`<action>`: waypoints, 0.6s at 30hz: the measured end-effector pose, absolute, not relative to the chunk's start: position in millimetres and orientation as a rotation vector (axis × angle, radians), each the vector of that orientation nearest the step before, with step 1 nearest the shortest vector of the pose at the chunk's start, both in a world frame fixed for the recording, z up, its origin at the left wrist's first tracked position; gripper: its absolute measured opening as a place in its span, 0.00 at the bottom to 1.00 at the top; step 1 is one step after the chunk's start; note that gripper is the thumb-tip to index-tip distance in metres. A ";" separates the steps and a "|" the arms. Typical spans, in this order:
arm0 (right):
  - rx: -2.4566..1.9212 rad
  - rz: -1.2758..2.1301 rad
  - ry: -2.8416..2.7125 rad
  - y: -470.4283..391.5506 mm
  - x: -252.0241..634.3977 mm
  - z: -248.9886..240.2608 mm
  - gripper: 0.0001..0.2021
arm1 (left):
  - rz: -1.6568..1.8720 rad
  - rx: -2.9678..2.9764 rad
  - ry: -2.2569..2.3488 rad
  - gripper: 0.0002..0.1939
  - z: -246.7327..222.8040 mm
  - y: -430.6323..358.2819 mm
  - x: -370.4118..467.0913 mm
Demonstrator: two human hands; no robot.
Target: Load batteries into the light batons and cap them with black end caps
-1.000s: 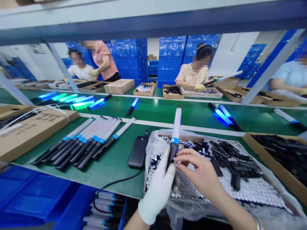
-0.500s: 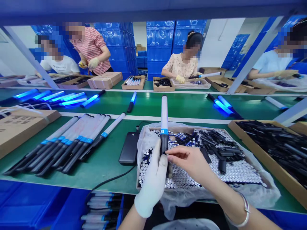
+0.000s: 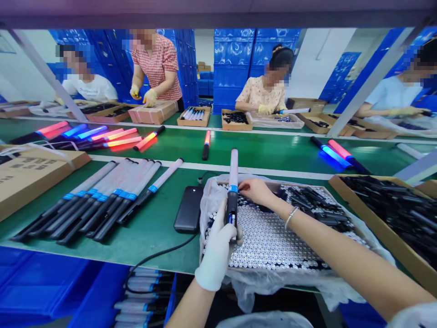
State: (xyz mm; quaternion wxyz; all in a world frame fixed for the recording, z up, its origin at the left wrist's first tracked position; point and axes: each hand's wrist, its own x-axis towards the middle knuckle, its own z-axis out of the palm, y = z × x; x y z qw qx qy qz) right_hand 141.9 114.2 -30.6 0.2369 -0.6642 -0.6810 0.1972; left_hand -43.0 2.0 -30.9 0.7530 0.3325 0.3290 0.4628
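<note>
My left hand (image 3: 218, 248), in a white glove, grips the black handle of a light stick (image 3: 233, 175) with a translucent tube and blue band. The handle's compartment is open, and batteries show inside. My bare right hand (image 3: 256, 191) reaches into the battery box just right of the stick, its fingers closed at the loose batteries; what they hold is too small to make out. Upright batteries (image 3: 269, 241) fill the plastic-lined box, with black covers (image 3: 312, 205) lying on top at the right.
Several unlit sticks (image 3: 112, 196) lie on the left beside a black power bank (image 3: 188, 209) with a cable. A carton of black parts (image 3: 385, 205) stands right. Lit sticks (image 3: 118, 136) rest on the green belt (image 3: 266, 148). People work across it.
My right hand has moved from the stick's handle forward into the battery box. Batteries now show in the handle. Most lit sticks on the belt turned from blue to red.
</note>
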 end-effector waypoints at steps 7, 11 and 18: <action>-1.790 0.515 -2.008 104.5 145.1 -36.5 0.08 | 0.894 0.781 0.796 0.42 -38.1 4.5 -43.7; -1.754 0.448 -2.061 103.9 138.3 -42.1 0.08 | 0.903 0.785 0.864 0.43 -30.8 5.6 -41.1; -1.757 0.276 -1.968 85.4 162.2 -11.3 0.10 | 0.849 0.741 0.861 0.43 -20.5 5.7 -42.1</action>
